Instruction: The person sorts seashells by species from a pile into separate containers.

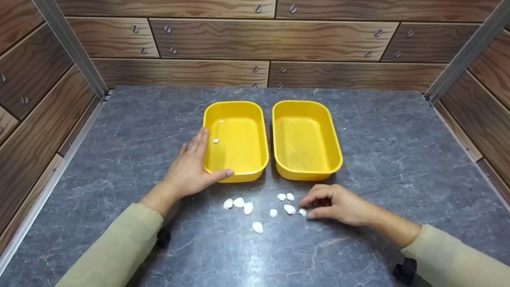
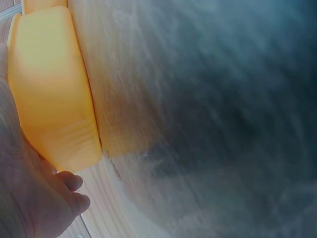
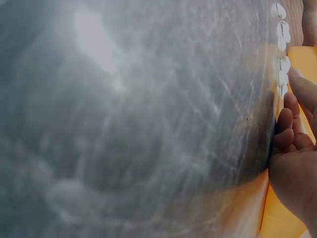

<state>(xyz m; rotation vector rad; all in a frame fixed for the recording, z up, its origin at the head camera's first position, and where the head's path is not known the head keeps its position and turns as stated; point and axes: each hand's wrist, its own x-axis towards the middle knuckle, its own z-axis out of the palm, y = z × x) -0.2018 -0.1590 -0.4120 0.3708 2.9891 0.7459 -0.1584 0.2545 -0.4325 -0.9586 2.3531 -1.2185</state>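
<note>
My left hand (image 1: 189,171) rests against the left yellow tray (image 1: 264,149), fingers straight along its left wall and thumb over the front rim. In the left wrist view, that tray's outer wall (image 2: 52,89) stands beside the palm. A small white seashell (image 1: 215,140) lies inside this tray. On the table, my right hand (image 1: 342,205) is low beside the loose shells. Its thumb and index fingertips pinch a white seashell (image 1: 303,212) at the right end of the group. In the right wrist view, the other fingers (image 3: 285,119) are curled close to the tabletop.
Several more white seashells (image 1: 289,209) are scattered in front of the trays, one of them (image 1: 257,227) closest to me. A second yellow tray (image 1: 338,159) stands just right of the first, with a narrow gap between. Wood-patterned panels (image 1: 275,40) and metal posts (image 1: 470,52) enclose the table.
</note>
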